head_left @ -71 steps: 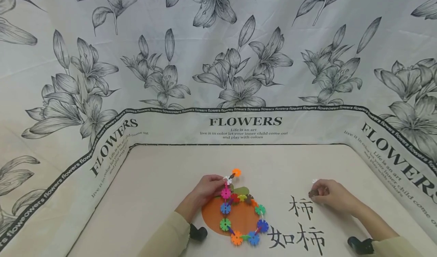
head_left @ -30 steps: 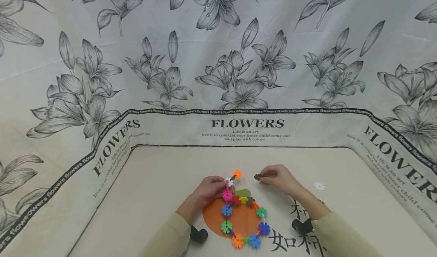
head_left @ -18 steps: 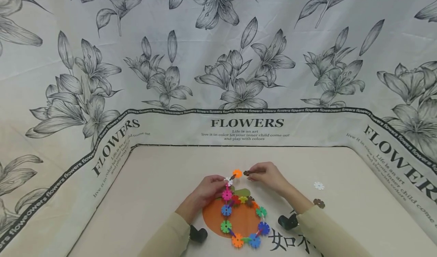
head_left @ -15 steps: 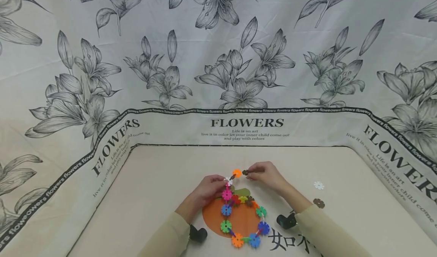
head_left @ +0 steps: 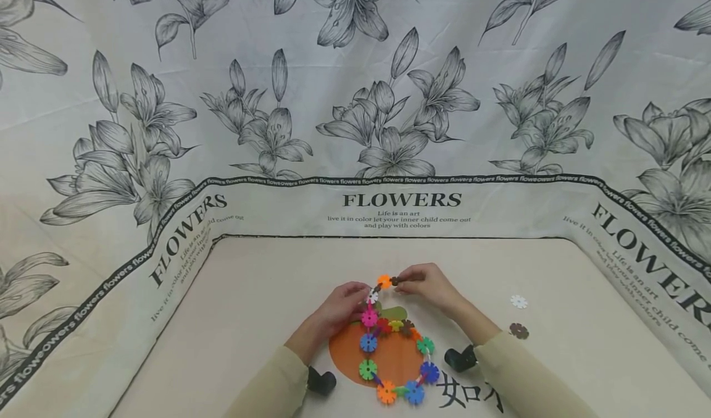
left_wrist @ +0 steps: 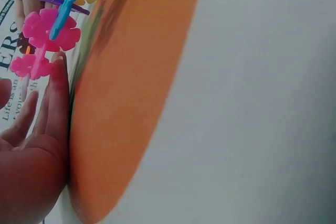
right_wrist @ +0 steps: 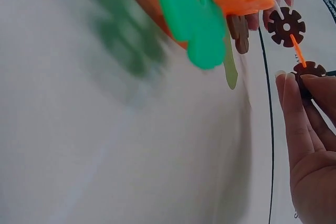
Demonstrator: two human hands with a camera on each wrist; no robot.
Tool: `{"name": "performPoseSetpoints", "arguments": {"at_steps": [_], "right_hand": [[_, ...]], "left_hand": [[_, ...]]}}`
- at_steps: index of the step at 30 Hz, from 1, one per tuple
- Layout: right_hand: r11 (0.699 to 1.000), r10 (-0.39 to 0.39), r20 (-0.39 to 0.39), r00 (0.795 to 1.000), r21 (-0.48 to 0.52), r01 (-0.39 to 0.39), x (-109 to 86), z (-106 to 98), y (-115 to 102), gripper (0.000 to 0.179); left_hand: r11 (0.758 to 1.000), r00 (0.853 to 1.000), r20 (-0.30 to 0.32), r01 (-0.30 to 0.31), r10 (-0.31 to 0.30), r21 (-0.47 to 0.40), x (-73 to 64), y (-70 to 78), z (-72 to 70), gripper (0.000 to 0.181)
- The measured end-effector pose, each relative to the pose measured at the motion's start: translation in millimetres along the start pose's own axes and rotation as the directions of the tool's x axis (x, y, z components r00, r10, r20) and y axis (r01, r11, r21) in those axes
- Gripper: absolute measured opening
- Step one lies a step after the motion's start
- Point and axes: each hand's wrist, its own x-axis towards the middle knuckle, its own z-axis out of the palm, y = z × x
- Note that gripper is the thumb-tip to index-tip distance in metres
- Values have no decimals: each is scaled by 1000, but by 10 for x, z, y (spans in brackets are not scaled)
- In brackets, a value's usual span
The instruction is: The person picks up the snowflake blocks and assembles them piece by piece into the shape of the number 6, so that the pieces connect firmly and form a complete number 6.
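A closed loop of colourful interlocking snowflake discs (head_left: 368,342), with a short upward branch, stands over the orange printed shape in the head view. My left hand (head_left: 340,310) holds the branch at its white disc (head_left: 373,296), just above a pink disc (head_left: 369,317). At the tip of the branch is an orange disc (head_left: 384,281). My right hand (head_left: 430,287) pinches a brown disc (head_left: 395,281) between thumb and fingers, its edge meeting the orange one. The right wrist view shows this pinched brown disc (right_wrist: 308,70) against the thin edge of the orange disc (right_wrist: 297,50).
A loose white disc (head_left: 519,301) and a loose brown disc (head_left: 519,331) lie on the tabletop to the right. The pale table cover (head_left: 250,294) carries a printed orange persimmon (head_left: 344,353) and black characters (head_left: 458,390). A flower-print cloth (head_left: 400,202) borders the back and sides.
My right hand came left from beside the loose discs with a brown disc, which now meets the orange disc. My left hand stays at the white disc, its fingers shifted slightly.
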Motion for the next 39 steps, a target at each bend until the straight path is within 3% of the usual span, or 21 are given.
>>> {"name": "performPoseSetpoints", "arguments": {"at_steps": [8, 16, 28, 39], "right_hand": [[1000, -15, 7, 1000, -4, 15, 6, -1, 18, 21], [992, -8, 13, 1000, -130, 10, 26, 28, 71, 15], [983, -30, 41, 999, -180, 37, 88, 0, 78, 9], [979, -50, 54, 997, -197, 60, 67, 3, 27, 17]], "left_hand": [[998, 1000, -16, -25, 26, 65, 62, 28, 76, 44], [996, 996, 18, -87, 87, -31, 111, -16, 120, 36], [994, 996, -52, -66, 71, 83, 115, -6, 150, 34], [995, 996, -64, -58, 63, 80, 135, -11, 153, 34]]}}
